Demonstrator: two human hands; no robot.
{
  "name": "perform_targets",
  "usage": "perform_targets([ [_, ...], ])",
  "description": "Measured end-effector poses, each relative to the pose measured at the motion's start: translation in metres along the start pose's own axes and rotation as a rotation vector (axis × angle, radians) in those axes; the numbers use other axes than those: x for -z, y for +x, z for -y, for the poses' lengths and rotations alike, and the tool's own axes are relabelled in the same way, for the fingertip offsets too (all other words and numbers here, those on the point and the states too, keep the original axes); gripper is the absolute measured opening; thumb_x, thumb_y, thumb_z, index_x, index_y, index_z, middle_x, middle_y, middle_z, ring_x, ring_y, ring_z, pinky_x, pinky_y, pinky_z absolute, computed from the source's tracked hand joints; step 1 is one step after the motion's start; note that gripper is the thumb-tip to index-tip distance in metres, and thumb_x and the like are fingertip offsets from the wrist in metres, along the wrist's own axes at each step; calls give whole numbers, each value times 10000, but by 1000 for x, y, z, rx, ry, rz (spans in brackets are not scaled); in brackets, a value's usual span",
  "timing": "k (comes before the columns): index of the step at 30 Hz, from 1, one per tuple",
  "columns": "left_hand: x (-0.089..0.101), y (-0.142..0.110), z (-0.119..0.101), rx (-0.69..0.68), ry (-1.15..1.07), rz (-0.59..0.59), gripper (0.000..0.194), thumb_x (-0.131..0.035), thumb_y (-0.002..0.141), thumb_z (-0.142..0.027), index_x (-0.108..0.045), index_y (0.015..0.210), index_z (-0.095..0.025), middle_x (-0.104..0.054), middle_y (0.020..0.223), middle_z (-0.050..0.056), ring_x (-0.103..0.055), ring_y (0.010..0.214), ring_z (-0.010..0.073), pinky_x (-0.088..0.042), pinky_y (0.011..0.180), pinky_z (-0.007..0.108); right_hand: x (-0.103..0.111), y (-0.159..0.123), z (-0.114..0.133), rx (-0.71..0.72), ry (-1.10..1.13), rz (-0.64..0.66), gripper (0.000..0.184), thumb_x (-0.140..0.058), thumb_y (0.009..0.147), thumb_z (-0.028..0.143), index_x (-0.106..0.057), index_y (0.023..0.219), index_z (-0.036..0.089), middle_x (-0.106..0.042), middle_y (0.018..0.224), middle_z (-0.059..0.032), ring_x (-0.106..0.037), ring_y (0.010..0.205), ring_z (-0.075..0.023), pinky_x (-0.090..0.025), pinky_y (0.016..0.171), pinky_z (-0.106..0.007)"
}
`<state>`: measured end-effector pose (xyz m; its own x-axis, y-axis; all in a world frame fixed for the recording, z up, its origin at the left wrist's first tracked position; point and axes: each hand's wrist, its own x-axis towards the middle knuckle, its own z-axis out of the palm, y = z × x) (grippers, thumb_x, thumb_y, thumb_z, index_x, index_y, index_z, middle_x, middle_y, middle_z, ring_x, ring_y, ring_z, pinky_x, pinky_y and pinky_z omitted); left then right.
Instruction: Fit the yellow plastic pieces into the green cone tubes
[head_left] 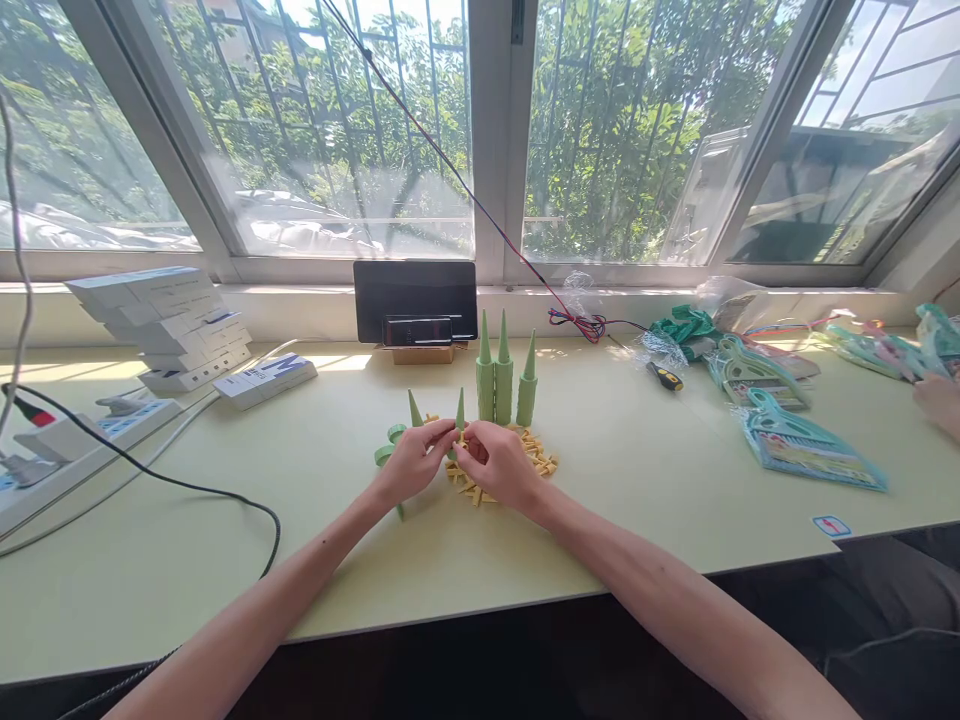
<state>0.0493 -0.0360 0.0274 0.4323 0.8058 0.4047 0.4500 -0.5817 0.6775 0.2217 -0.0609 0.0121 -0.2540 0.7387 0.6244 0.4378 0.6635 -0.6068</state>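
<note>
My left hand point(415, 462) is closed, its fingertips pinching a small green pointed cone point(460, 408) that stands tip upward. Just to its right my right hand point(501, 465) is also closed, fingertips meeting the left ones at a small yellow piece point(463, 438) at the cone's base. How the two parts join is hidden by the fingers. Behind the hands stand three green towers with pointed tops point(504, 385). Flat yellow pieces point(540, 455) lie heaped around and under my right hand. Left of my hands are green ring-shaped parts point(385, 454) and another green cone point(415, 408).
A black tablet point(416, 290) leans at the window sill. White boxes point(180, 325) are stacked left, near a power strip point(30, 490) and cables. Bagged green dustpan-like sets point(810, 450) and a yellow-black tool point(664, 376) lie right. Another person's hand point(939, 403) shows at the right edge.
</note>
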Motion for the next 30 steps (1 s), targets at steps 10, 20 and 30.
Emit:
perform_targets([
  [10,0,0,-1,1,-15,10,324,-445,953,-365,-428,678,-193,-341,621,-28,-324,579,125,-303,519,242,1,1,3,3,-18,-2,195,-517,897,266,-439,729,207,-451,640,39,-410,581,-111,-327,574,-240],
  [20,-1,0,-1,-7,-18,6,325,-452,946,-330,-400,657,-192,-315,606,-32,-286,568,115,-277,491,239,-1,0,0,21,-33,8,193,-499,885,246,-423,711,212,-449,646,33,-421,594,-118,-335,578,-241],
  [30,-1,0,1,0,-44,23,316,-448,948,-339,-407,670,-194,-317,621,-33,-293,569,118,-271,500,240,0,1,2,4,-25,12,169,-530,887,260,-471,739,205,-457,644,38,-411,582,-113,-327,574,-239],
])
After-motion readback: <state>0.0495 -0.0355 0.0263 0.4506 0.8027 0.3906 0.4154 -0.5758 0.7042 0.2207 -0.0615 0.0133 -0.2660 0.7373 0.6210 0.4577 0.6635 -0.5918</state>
